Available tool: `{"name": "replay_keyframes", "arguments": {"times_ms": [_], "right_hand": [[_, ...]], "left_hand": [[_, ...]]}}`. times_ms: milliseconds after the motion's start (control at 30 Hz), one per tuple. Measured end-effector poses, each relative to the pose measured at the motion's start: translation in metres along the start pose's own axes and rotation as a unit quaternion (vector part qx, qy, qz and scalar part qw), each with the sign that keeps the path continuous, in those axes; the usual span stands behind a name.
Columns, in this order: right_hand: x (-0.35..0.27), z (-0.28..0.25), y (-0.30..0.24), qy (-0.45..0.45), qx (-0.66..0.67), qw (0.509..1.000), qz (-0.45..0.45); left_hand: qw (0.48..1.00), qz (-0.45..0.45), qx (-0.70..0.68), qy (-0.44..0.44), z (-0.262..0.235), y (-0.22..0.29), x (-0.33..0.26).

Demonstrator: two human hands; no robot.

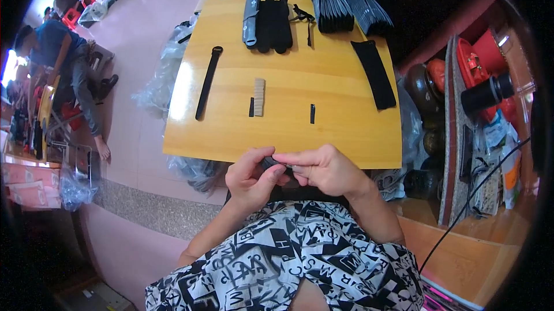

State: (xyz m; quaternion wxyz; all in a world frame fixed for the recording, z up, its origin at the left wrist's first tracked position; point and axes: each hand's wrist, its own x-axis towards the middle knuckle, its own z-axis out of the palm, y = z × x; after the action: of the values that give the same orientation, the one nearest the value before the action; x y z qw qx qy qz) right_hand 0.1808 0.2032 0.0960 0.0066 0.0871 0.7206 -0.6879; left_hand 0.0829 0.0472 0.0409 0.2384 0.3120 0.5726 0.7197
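In front of my body, just off the near edge of the wooden table point(231, 140), my left hand point(249, 181) and my right hand point(330, 171) meet. Both have their fingers pinched around a small dark piece point(268, 162); the fingers cover most of it, and its kind does not show. Beyond them on the tabletop lie a beige ribbed strip point(259, 96) and a short black strip point(251, 107) touching or close beside it. Another short black strip point(313, 113) lies to the right. A long narrow black strap point(208, 83) rests at the left, and a wider black band point(374, 75) at the right.
Flat black pieces point(274, 25) with a grey edge piece lie at the table's far side, beside a thin black strap point(304, 21). Two grey-black bundles point(329, 4) stand at the far right. Shelving with jars point(424, 88) flanks the right; a seated person point(63, 57) works at left.
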Motion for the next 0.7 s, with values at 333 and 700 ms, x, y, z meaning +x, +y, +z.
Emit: {"name": "replay_keyframes", "arguments": {"times_ms": [333,700], "right_hand": [[-0.005,0.007,-0.019,0.044,-0.34,0.926,-0.158],[-0.001,-0.009,-0.01,-0.035,0.096,0.991,0.09]], "left_hand": [[0.99,-0.097,-0.105,-0.009,0.002,-0.001,0.005],[0.999,-0.006,0.003,-0.033,-0.001,0.01,0.005]]}}
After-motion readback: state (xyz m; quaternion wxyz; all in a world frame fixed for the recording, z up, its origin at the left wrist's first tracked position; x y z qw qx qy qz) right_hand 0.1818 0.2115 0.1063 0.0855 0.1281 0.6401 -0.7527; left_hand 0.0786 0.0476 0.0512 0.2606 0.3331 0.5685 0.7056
